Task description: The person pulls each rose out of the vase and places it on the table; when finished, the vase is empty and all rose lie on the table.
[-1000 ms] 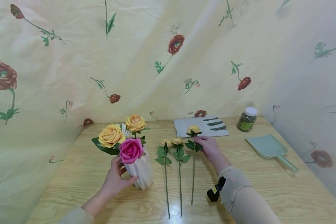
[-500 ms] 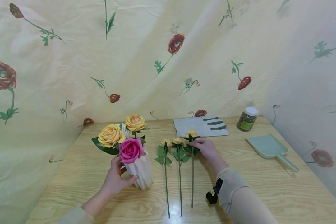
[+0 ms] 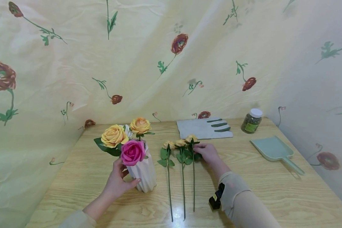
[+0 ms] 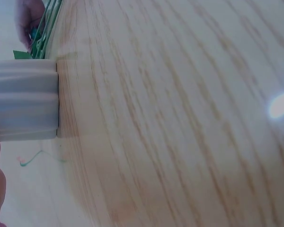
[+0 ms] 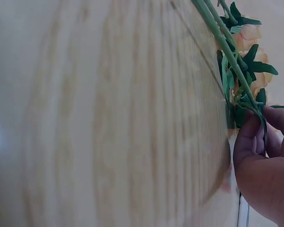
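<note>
We see a light wooden table (image 3: pixel 262 190) with a pale grain. On it stand a white ribbed vase (image 3: pixel 143 175) of roses and, at the back right, a white-capped jar (image 3: pixel 251 121). Three long-stemmed yellow roses (image 3: pixel 182 164) lie side by side at the middle, a grey glove (image 3: pixel 200 129) behind them, a pale green dustpan (image 3: pixel 274 149) to the right.

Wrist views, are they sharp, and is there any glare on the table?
Left wrist view: wood grain bends with lens distortion, a bright glare spot on the table, vase soft. Right wrist view: near table blurred, stems and fingers fairly sharp, faint glare at left edge.
</note>
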A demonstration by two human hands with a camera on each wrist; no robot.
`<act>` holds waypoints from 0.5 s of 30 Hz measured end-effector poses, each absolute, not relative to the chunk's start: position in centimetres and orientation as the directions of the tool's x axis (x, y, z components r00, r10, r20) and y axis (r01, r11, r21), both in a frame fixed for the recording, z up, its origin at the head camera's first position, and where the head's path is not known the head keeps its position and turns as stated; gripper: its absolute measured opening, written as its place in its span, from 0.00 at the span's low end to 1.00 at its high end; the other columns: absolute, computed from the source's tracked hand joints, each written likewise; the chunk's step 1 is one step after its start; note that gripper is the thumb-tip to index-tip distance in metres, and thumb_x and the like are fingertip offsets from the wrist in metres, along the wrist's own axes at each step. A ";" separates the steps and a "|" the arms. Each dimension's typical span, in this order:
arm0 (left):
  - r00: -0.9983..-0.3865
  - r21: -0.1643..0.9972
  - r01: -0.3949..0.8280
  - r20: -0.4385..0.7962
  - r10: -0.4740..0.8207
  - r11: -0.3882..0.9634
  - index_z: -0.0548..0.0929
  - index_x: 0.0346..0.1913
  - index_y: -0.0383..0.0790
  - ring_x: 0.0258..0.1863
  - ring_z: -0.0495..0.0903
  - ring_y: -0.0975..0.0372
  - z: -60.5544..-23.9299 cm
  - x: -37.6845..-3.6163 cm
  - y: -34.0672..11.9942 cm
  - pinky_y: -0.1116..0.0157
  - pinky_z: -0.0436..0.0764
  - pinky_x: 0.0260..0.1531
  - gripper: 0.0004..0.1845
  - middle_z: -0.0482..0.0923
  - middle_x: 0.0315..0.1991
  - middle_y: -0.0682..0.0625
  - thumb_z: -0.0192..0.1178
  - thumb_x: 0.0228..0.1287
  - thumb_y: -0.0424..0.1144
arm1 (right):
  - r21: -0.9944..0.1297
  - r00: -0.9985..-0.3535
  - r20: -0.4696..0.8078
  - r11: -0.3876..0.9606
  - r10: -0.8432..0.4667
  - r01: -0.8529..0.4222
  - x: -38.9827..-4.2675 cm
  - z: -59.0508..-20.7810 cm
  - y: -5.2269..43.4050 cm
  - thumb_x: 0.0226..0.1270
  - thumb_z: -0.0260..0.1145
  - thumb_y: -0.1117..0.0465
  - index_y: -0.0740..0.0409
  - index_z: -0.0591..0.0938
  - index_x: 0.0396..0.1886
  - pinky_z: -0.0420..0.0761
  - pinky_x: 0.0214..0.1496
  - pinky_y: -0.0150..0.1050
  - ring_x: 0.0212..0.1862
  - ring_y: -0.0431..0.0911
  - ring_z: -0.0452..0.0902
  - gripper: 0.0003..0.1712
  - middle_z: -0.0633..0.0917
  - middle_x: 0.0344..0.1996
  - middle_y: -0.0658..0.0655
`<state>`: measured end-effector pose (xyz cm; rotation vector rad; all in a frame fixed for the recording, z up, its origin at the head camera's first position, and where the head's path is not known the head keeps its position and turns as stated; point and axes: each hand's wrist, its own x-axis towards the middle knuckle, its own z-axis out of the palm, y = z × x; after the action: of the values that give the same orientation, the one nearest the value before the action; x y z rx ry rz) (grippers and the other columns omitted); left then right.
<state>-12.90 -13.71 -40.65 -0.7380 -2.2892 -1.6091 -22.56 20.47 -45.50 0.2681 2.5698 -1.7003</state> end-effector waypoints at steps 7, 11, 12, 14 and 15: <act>-0.852 0.813 0.516 0.455 0.258 0.271 0.51 0.57 0.34 0.43 0.69 0.67 -40.5 -12.9 -13.7 0.60 0.75 0.40 0.48 0.64 0.51 0.39 0.68 0.30 0.18 | -0.901 -0.979 -0.159 0.388 0.124 0.196 -22.3 -44.8 20.5 0.55 0.62 0.56 0.62 0.79 0.43 0.68 0.48 0.40 0.46 0.49 0.71 0.18 0.82 0.32 0.56; -0.857 0.817 0.507 0.447 0.255 0.275 0.51 0.58 0.35 0.42 0.69 0.67 -40.5 -12.9 -13.7 0.60 0.75 0.40 0.48 0.65 0.50 0.39 0.68 0.30 0.19 | -0.897 -0.979 -0.172 0.392 0.113 0.203 -22.1 -44.0 20.4 0.56 0.61 0.55 0.60 0.79 0.44 0.69 0.43 0.39 0.44 0.47 0.72 0.18 0.82 0.33 0.56; -0.858 0.817 0.506 0.446 0.254 0.277 0.51 0.58 0.35 0.42 0.69 0.67 -40.6 -12.9 -13.7 0.60 0.75 0.40 0.48 0.65 0.50 0.39 0.68 0.30 0.19 | -0.904 -0.978 -0.175 0.375 0.111 0.204 -22.1 -43.8 20.3 0.56 0.61 0.55 0.60 0.79 0.44 0.70 0.43 0.39 0.43 0.46 0.73 0.18 0.82 0.34 0.57; -0.860 0.818 0.503 0.442 0.254 0.279 0.51 0.58 0.35 0.42 0.69 0.66 -40.6 -12.9 -13.7 0.59 0.75 0.40 0.48 0.65 0.50 0.39 0.68 0.30 0.19 | -0.915 -0.981 -0.167 0.355 0.099 0.192 -22.0 -43.4 20.0 0.57 0.60 0.56 0.60 0.78 0.45 0.71 0.44 0.40 0.40 0.45 0.75 0.18 0.81 0.36 0.58; -0.862 0.819 0.501 0.440 0.253 0.281 0.51 0.58 0.35 0.42 0.69 0.66 -40.6 -12.9 -13.7 0.59 0.75 0.40 0.49 0.65 0.50 0.38 0.68 0.30 0.19 | -0.921 -0.983 -0.160 0.345 0.094 0.183 -22.0 -43.3 19.9 0.57 0.60 0.57 0.60 0.78 0.45 0.72 0.43 0.40 0.39 0.45 0.75 0.18 0.81 0.36 0.59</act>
<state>-12.87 -13.72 -40.60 -0.6982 -2.3256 -1.6155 -22.04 19.92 -43.26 0.2593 2.5107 -1.7356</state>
